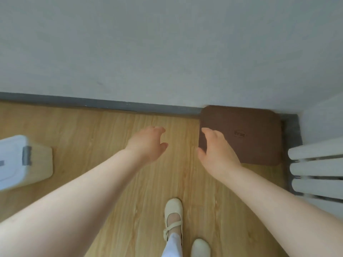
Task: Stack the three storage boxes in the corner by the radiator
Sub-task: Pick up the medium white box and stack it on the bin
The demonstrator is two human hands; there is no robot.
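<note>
A plain pale grey-white wall (167, 43) fills the upper half of the view, matt and evenly lit by soft daylight with no hard shadows. Along its foot runs a dark grey skirting board (92, 102), which turns the corner at the right. The floor (104, 130) is light oak-coloured wood laminate, its planks running away from the wall. At the right edge stands a white radiator (317, 167) with rounded horizontal tubes, close to the corner.

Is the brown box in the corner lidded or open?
Lidded. The brown box shows one flat, unbroken brown top with a stamped logo and no contents. The right hand overlaps its left edge; contact cannot be told.
</note>
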